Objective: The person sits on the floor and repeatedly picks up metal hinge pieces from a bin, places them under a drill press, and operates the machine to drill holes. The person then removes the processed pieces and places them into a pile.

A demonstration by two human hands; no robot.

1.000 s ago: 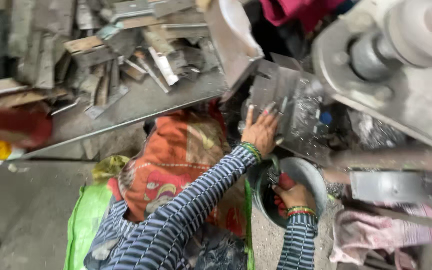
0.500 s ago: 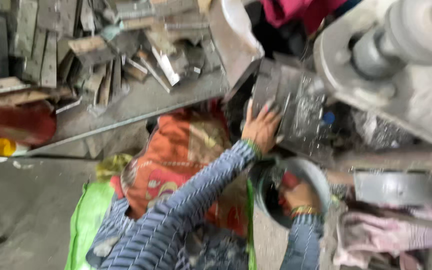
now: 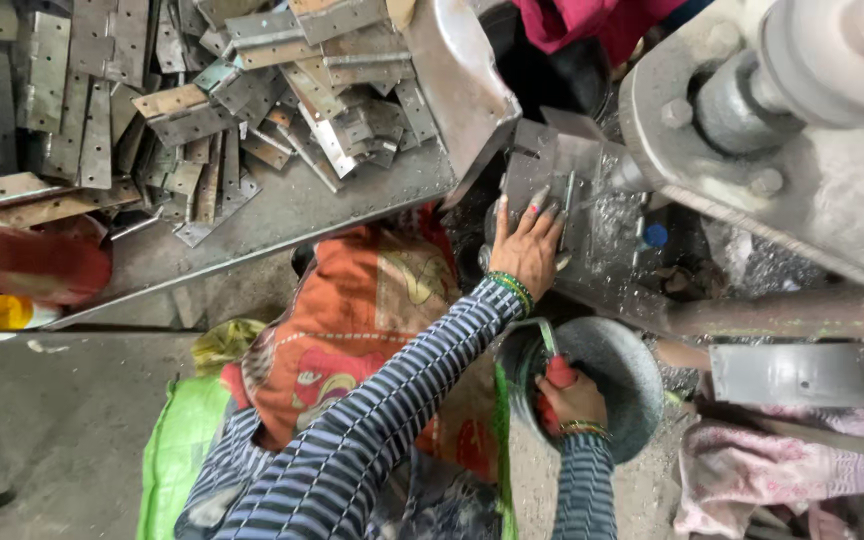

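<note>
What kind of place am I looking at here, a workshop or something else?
Most likely a small metalworking shop: a heap of cut grey metal plates on a steel bench, and a heavy grey bolted machine beside it.

Beside the round grey metal bowl (image 3: 620, 378), room is tight: the grey steel machine frame (image 3: 812, 200) crowds just above it, and a flat grey metal plate (image 3: 802, 372) blocks its right. Left of the bowl, heaped perforated steel brackets (image 3: 202, 110) cover the bench (image 3: 282, 215), leaving only its near edge bare.

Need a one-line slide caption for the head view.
Left hand flat on a metal piece at the machine; right hand grips a red-handled tool over a grey bowl.
</note>
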